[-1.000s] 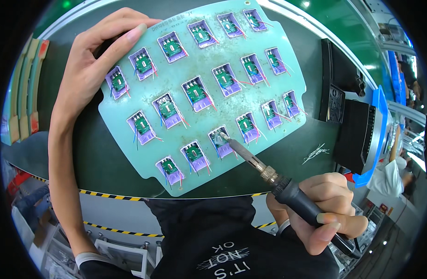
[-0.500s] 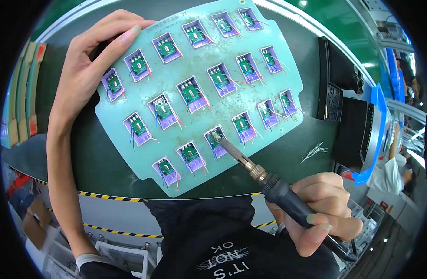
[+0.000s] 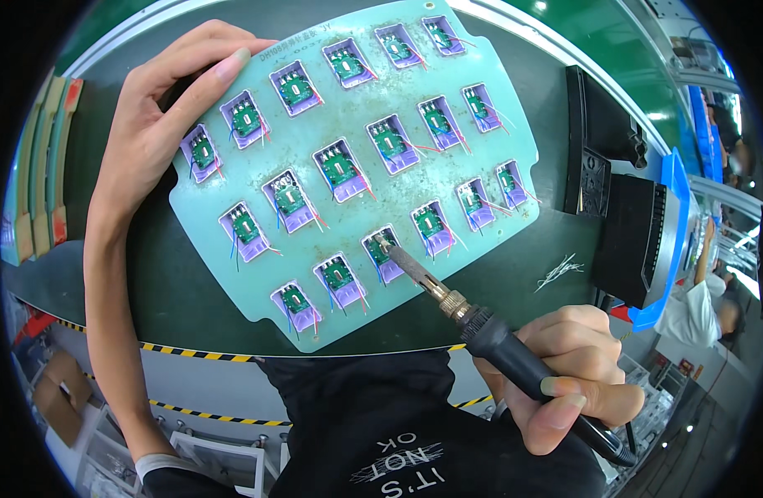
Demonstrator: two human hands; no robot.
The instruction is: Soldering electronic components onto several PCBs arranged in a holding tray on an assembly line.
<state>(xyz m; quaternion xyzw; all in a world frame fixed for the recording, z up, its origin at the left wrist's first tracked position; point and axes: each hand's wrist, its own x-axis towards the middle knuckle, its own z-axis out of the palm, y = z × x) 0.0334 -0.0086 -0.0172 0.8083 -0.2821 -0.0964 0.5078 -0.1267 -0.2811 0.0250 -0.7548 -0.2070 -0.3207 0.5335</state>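
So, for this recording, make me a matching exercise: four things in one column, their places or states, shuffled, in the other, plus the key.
1. left hand
2. soldering iron
3. white strands
4. striped tape

A. lying loose on the dark green table
B. yellow and black, along the near edge
C. holding the upper left edge of the pale green board
D. in the right hand, tip at a purple housing

Pairs: 1-C, 2-D, 3-A, 4-B

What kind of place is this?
Probably an electronics factory or workshop: the right hand holds a soldering iron, small green circuit boards sit in a pale green tray, and striped tape edges the workbench.
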